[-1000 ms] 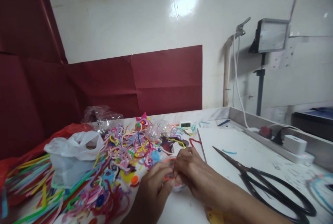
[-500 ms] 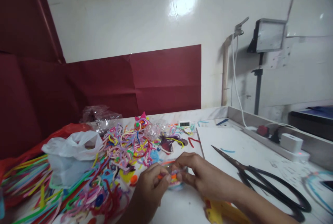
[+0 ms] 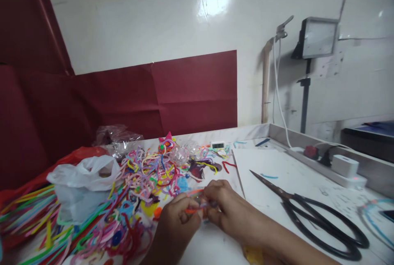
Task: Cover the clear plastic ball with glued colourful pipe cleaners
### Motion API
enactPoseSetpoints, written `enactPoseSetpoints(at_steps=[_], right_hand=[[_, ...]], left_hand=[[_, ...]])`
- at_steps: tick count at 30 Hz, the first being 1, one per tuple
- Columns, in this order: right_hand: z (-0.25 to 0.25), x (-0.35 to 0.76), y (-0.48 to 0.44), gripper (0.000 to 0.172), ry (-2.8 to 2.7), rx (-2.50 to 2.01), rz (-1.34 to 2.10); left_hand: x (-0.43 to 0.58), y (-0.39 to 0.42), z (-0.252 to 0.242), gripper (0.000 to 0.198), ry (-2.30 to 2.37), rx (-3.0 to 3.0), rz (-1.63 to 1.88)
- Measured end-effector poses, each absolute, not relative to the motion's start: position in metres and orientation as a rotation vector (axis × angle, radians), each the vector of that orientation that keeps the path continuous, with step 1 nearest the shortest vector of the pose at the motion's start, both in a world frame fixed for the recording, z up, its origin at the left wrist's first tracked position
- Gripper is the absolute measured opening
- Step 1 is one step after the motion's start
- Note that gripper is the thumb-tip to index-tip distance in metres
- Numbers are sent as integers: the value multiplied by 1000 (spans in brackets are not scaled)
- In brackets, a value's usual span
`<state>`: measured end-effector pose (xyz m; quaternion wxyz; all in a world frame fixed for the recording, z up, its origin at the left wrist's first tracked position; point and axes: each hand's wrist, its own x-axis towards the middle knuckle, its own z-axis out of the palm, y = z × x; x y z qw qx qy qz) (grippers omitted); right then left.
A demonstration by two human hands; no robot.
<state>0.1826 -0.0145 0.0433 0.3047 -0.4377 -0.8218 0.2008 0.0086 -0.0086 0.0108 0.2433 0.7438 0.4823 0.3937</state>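
Observation:
Over the white table front, my left hand [image 3: 181, 224] and my right hand [image 3: 226, 205] meet, fingers bent and pinching. Between them is a small round piece with orange pipe cleaner [image 3: 191, 211] along it and a clear-looking part; fingers cover most of it. A tangled heap of cut pipe cleaners [image 3: 144, 178] lies just left of and beyond my hands. To the right, large black-handled scissors [image 3: 320, 220] lie with their points toward the back. Under my right forearm, a yellow object [image 3: 254, 254] is mostly hidden.
Long pipe cleaners [image 3: 29, 207] spread at the left beside a white plastic bag [image 3: 81, 187]. Clear plastic balls [image 3: 179, 155] and a small digital display [image 3: 218, 145] sit farther back. A white board [image 3: 261, 162] lies right, near a power strip [image 3: 346, 180]. A lamp [image 3: 320, 38] stands behind.
The piece has tilted in my fingers, so its orange and yellow middle shows less. My right hand has shifted slightly, and its forearm covers more of the yellow object.

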Motion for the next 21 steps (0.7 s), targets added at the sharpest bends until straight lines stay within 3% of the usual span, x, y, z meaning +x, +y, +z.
enactPoseSetpoints(at_steps=[12,18,21], right_hand=[[44,206,-22,19,-1989,-1181,472],[27,232,-40,23,-2251,-1218,226],[11,244,-46,17,-2371,-1305,116]], left_hand=[[9,-3,8,16,1263,1612,1200],[3,2,6,21,1200,1454,1245],[2,2,7,22,1172,1397,1283]])
